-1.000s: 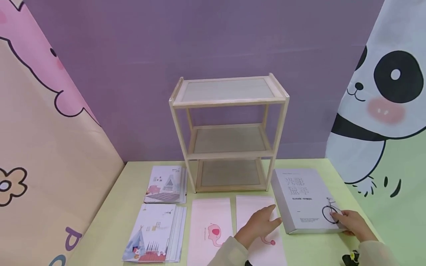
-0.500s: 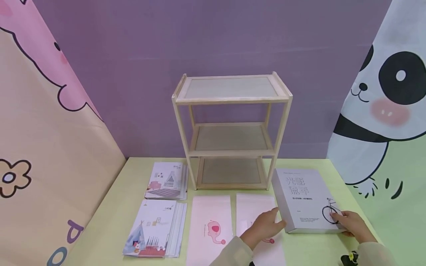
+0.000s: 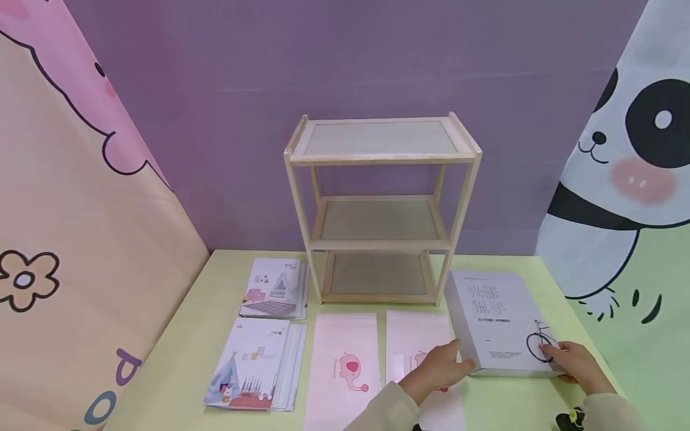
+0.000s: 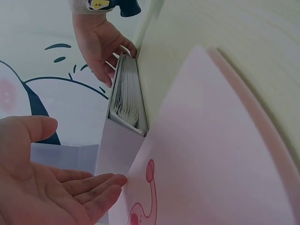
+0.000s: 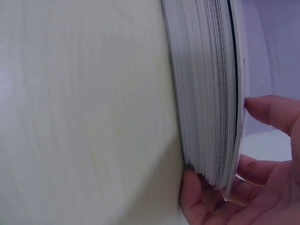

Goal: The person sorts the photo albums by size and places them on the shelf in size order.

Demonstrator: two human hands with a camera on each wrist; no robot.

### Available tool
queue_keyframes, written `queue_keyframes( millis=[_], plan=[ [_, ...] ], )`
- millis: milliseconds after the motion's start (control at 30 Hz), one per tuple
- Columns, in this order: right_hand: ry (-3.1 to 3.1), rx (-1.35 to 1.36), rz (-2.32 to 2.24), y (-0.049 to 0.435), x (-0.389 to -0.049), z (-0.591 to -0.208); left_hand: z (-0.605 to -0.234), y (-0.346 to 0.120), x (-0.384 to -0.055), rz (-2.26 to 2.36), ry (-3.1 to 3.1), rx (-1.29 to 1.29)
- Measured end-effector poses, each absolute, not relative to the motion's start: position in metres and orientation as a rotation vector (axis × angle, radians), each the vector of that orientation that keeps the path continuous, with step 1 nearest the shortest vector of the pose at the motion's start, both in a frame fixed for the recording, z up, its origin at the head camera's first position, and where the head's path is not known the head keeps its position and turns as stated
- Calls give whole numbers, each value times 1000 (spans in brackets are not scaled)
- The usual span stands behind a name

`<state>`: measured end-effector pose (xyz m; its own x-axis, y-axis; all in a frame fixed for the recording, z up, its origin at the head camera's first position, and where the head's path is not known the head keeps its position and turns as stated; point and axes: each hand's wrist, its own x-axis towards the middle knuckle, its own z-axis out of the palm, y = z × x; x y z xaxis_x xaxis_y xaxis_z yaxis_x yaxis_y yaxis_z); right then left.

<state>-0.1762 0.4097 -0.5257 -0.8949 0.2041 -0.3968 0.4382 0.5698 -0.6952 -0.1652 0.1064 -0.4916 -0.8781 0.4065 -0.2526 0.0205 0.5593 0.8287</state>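
Observation:
A thick white book (image 3: 498,320) with a bicycle on its cover lies flat at the right of the table. My right hand (image 3: 579,362) grips its near right corner. In the right wrist view, the thumb of my right hand (image 5: 262,187) is on the cover and the fingers wrap the page edges (image 5: 201,93), one reaching under. My left hand (image 3: 442,366), palm facing the spine with fingers extended, is by the book's near left corner. In the left wrist view, the fingers of my left hand (image 4: 61,187) hold nothing; whether their tips touch the spine I cannot tell.
A three-tier wooden shelf (image 3: 384,244) stands at the back middle. Two pink elephant booklets (image 3: 345,341) lie before it, one partly under my left arm. Fanned stacks of illustrated booklets (image 3: 253,359) lie on the left. A patterned cloth (image 3: 609,173) borders the right side.
My left hand has moved right, closer to the book's spine. My right hand stays gripping the book's corner. The head view has shifted slightly.

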Motion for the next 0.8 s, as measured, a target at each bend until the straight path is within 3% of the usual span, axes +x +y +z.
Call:
queue_keyframes(
  millis=[800],
  plan=[
    [2497,581,-1237,408,-177,-525,-494,124,-158,1448,2200,167]
  ],
)
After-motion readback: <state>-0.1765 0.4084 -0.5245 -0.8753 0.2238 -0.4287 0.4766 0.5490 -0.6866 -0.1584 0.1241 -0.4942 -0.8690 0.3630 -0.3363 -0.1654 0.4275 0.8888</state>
